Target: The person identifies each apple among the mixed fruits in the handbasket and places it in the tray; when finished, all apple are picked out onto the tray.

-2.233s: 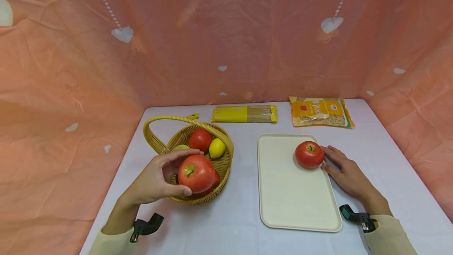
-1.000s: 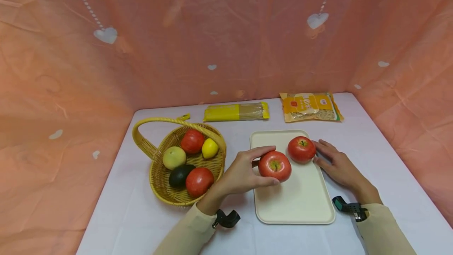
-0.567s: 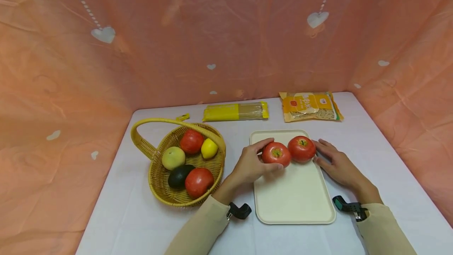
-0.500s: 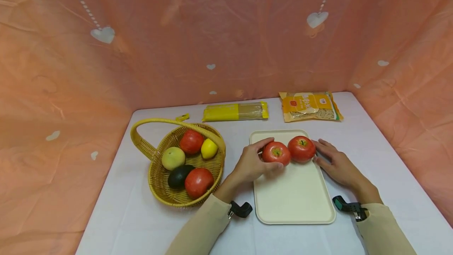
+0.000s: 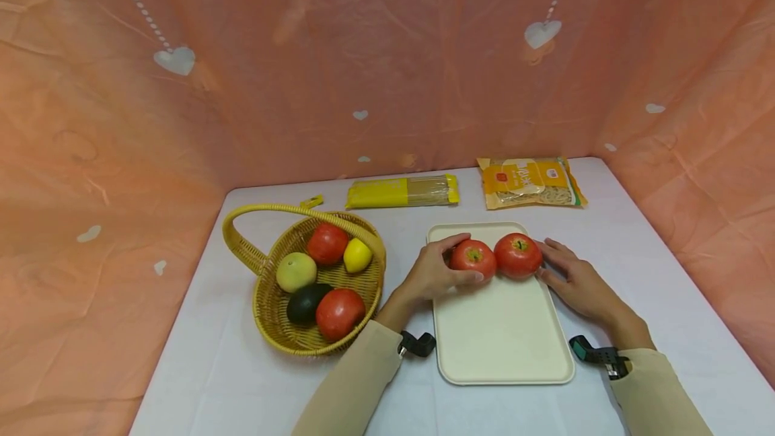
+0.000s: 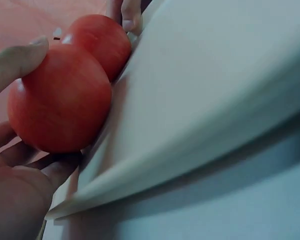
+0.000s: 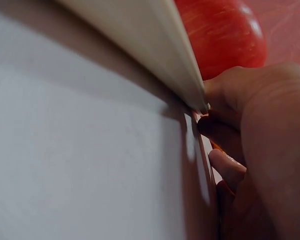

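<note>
Left of the cream tray (image 5: pixel 502 342) you have the wicker basket (image 5: pixel 311 352). Your left hand (image 5: pixel 431 276) reaches across the tray's left rim, thumb and fingers curved round the left apple (image 5: pixel 472 260) at the tray's far-left part. Round as it is, that apple gives you no long axis to line up; your left hand is nearer. Directly right of it, on the tray's far-right part, sits the right apple (image 5: pixel 518 256); the two appear to touch. Your right hand (image 5: pixel 584 291) rests loose-fingered at the tray's right rim, fingertips beside the right apple. Both apples lie between your separated hands.
</note>
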